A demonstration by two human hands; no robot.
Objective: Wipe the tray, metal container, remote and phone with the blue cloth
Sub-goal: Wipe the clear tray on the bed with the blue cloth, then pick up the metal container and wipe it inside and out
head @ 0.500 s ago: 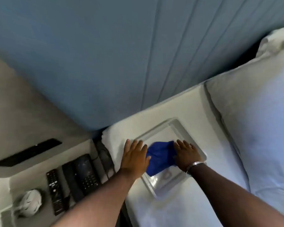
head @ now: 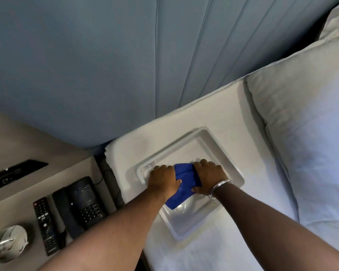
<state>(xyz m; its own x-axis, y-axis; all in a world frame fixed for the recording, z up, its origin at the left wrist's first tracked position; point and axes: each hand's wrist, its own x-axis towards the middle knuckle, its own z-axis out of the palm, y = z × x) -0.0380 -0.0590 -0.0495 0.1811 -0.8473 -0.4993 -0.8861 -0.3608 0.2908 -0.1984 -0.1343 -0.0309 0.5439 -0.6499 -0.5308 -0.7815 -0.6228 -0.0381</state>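
The tray [head: 226,152] lies on the bed [head: 186,122] near its head-end left corner, and its far half is bare. Both hands (left hand [head: 163,179], right hand [head: 209,178]) and the blue cloth [head: 184,184] fill its middle. A pillow [head: 311,133] crowds the bed's right side. On the nightstand [head: 70,173], phone [head: 84,199] and remote [head: 45,224] lie side by side near its right edge, and a metal container [head: 9,242] takes the near left corner.

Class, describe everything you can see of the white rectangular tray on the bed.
The white rectangular tray looks like glossy plastic, with rounded corners, a raised rim and a shallow, reflective well. It lies flat on the white bed sheet, set diagonally beside the white pillow. A folded blue cloth rests in it, pressed down by the left hand and right hand.
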